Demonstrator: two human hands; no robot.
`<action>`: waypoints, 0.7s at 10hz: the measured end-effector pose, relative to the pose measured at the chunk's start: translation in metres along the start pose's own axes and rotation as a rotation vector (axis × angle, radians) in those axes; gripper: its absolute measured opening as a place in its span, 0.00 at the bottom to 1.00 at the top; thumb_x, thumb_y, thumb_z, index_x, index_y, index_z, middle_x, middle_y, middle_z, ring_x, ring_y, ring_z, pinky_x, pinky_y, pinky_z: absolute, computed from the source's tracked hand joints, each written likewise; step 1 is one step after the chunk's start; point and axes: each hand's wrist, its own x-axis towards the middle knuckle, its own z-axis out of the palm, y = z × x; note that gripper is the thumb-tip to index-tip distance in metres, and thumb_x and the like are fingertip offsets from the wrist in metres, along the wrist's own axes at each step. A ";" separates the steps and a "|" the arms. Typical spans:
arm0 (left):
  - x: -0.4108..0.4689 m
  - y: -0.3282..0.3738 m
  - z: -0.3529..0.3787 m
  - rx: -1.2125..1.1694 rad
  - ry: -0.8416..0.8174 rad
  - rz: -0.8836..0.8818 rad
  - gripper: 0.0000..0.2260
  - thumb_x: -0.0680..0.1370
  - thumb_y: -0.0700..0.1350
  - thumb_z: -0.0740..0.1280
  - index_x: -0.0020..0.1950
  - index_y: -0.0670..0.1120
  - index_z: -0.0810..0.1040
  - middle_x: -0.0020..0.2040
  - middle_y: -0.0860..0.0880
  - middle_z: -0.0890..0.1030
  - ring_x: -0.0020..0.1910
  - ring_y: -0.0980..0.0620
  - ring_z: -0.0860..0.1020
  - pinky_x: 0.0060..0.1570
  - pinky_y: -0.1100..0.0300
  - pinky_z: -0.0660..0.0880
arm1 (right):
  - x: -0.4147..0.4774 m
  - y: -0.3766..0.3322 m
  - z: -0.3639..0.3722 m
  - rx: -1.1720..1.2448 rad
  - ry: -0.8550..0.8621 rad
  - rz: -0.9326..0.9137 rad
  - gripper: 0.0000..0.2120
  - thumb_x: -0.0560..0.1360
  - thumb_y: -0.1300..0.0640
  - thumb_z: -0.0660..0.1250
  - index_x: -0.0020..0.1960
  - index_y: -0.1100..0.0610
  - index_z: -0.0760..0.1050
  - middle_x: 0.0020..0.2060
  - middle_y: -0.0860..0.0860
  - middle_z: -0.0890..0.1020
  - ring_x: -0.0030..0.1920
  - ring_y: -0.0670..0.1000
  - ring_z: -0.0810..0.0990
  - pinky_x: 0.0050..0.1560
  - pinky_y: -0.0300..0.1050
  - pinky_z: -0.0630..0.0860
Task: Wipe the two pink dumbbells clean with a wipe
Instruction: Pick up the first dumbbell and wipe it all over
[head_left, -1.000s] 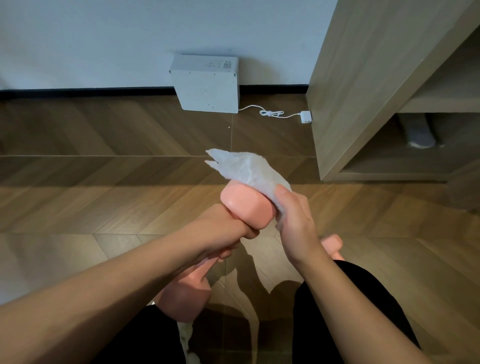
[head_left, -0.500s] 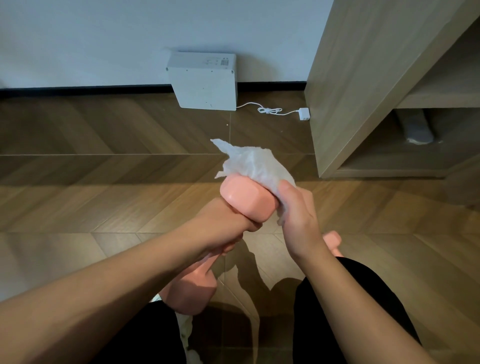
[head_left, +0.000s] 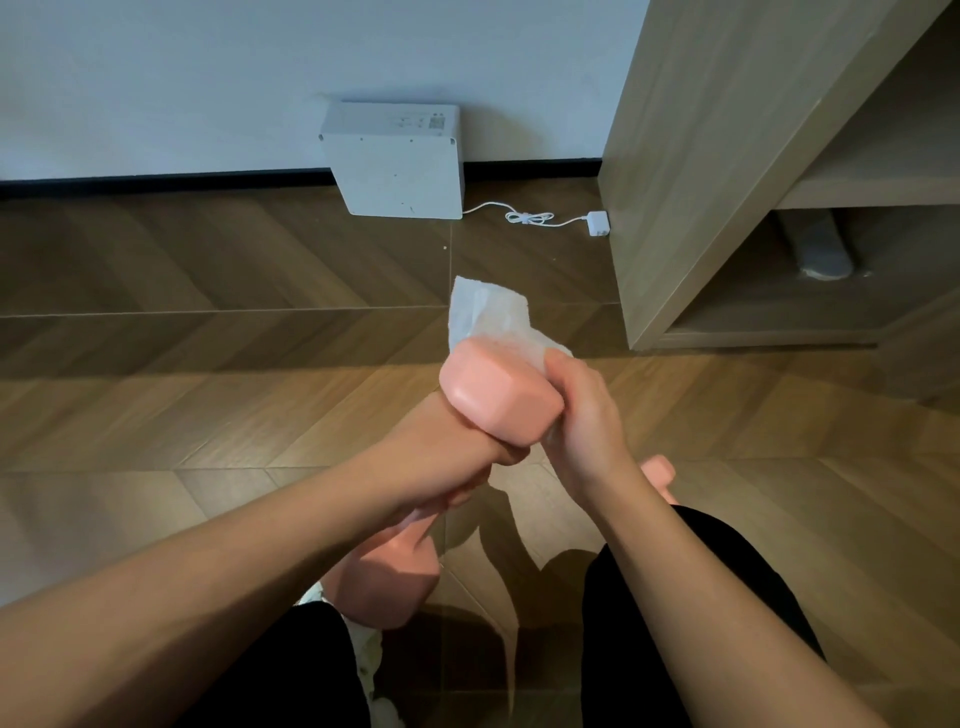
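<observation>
My left hand (head_left: 441, 462) grips the handle of a pink dumbbell (head_left: 498, 397), held tilted, its upper head near frame centre and its lower head down by my legs. My right hand (head_left: 584, 415) holds a white wipe (head_left: 488, 317) against the far right side of the upper head; the wipe's loose end sticks up behind the head. A second pink dumbbell (head_left: 658, 474) lies on the floor, mostly hidden behind my right wrist.
A white box (head_left: 395, 161) leans against the wall with a white cable and plug (head_left: 597, 223) trailing right. A wooden shelf unit (head_left: 691, 171) stands at the right. My legs in black trousers (head_left: 691, 597) fill the bottom of the view on the wooden floor.
The wipe has shifted over the far side of the upper head, its loose end now pointing more upward. My right hand slid slightly along the head. The dumbbell stays in my left hand.
</observation>
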 end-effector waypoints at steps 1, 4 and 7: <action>0.002 0.009 -0.014 -0.080 -0.086 -0.171 0.11 0.71 0.34 0.73 0.51 0.36 0.77 0.22 0.48 0.75 0.17 0.52 0.72 0.21 0.60 0.70 | 0.000 0.002 -0.003 0.024 0.047 0.012 0.17 0.75 0.48 0.55 0.47 0.52 0.82 0.45 0.51 0.83 0.51 0.49 0.80 0.50 0.45 0.77; 0.004 0.012 -0.015 0.152 0.207 -0.147 0.04 0.76 0.39 0.68 0.50 0.41 0.78 0.23 0.48 0.69 0.19 0.53 0.66 0.22 0.63 0.66 | -0.021 -0.002 -0.003 -0.135 0.021 -0.235 0.23 0.82 0.62 0.53 0.37 0.49 0.79 0.36 0.25 0.78 0.37 0.24 0.74 0.35 0.19 0.69; 0.004 0.008 -0.012 0.362 0.192 -0.088 0.06 0.75 0.43 0.71 0.46 0.42 0.78 0.21 0.52 0.73 0.17 0.56 0.68 0.19 0.64 0.66 | -0.006 -0.006 -0.011 -0.214 -0.041 -0.044 0.17 0.81 0.55 0.54 0.38 0.49 0.75 0.31 0.41 0.77 0.34 0.34 0.75 0.33 0.27 0.70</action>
